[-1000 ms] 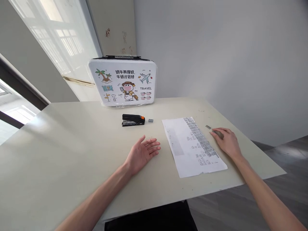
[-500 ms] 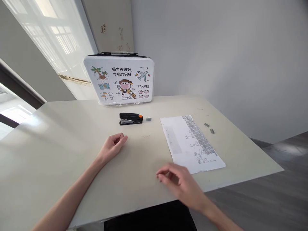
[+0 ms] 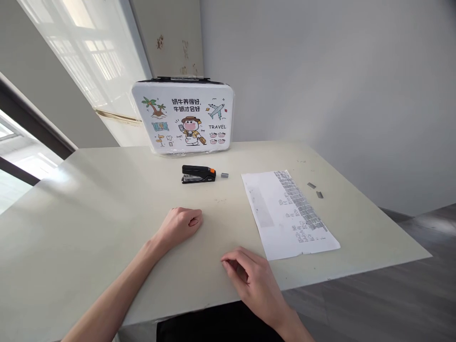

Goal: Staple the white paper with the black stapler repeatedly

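My left hand (image 3: 182, 222) rests on the pale table (image 3: 107, 199) as a loose fist, with nothing seen in it. My right hand (image 3: 249, 278) lies near the table's front edge, palm down, fingers curled under and fingertips on the surface; whether they hold anything is hidden. A black stapler with an orange end (image 3: 198, 174) lies beyond my left hand, with a small block of staples (image 3: 224, 175) beside it. A printed sheet of paper (image 3: 288, 213) lies to the right of both hands. Two short staple strips (image 3: 315, 189) sit past the paper's far right edge.
A white carry case printed with cartoon travel pictures (image 3: 183, 116) stands upright at the table's back edge. A white wall is behind and to the right. A window and glossy door panel are at the left. Grey floor shows off the table's right side.
My left hand turned from open, palm up, into a fist and drew nearer. My right hand left the staple strips by the paper and came back to the front edge, fingers curled.
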A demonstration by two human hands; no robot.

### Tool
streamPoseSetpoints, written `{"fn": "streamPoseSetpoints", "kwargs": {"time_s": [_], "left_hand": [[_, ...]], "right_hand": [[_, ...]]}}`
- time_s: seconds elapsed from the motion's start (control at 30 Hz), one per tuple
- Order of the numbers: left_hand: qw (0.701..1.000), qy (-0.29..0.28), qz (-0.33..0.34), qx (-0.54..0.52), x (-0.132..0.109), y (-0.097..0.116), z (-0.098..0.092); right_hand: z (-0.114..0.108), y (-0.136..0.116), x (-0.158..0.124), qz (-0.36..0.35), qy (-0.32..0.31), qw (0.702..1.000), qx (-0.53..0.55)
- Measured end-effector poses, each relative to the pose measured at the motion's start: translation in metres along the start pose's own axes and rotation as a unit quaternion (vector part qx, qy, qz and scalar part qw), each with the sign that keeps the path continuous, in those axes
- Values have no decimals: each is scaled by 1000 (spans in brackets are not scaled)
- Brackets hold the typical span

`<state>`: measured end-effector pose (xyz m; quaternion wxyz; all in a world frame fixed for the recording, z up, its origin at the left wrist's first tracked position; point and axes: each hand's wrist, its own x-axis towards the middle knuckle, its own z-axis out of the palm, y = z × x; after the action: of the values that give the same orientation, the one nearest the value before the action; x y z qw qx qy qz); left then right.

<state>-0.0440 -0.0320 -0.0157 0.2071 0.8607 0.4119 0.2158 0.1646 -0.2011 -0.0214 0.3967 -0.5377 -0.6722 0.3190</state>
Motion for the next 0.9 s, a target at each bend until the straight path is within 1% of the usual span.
{"fn": "streamPoseSetpoints", "kwargs": {"time_s": [0.13,0.2,0.27,0.33,0.4,0.5,0.53,0.57,0.63,0.7,0.77,0.83,0.9], "left_hand": [[1000,7,3,0,0,0,1],[1000,12,10,2,-1,-2,1],[1000,15,14,13,-1,-4,2],[999,13,17,27,-2,-5,3],[999,8,17,37,-2,-5,3],[999,5,12,41,-2,-4,2],[999,5,12,40,-2,-3,2],[999,6,14,40,-2,-3,2],[999,9,21,43,-2,-2,2],[998,14,30,53,-2,-3,2],[997,20,41,65,-3,-4,3],[995,24,52,77,-3,-5,3],[994,35,58,86,-3,-4,4]], "right_hand": [[-4,-5,0,17,-20,999,32],[-13,-7,-1,38,-41,997,62],[-29,-3,-2,54,-44,995,76],[-53,8,-3,63,-17,997,46],[-84,29,-3,77,38,996,-34],[-136,69,1,77,115,975,-175],[-152,82,3,79,125,965,-216],[-166,95,5,84,119,957,-252],[-186,116,9,84,73,944,-309],[-193,131,10,79,13,934,-348],[-187,136,8,71,-27,922,-379],[-173,134,4,61,-44,913,-402],[-153,125,-2,46,-56,909,-410]]}}
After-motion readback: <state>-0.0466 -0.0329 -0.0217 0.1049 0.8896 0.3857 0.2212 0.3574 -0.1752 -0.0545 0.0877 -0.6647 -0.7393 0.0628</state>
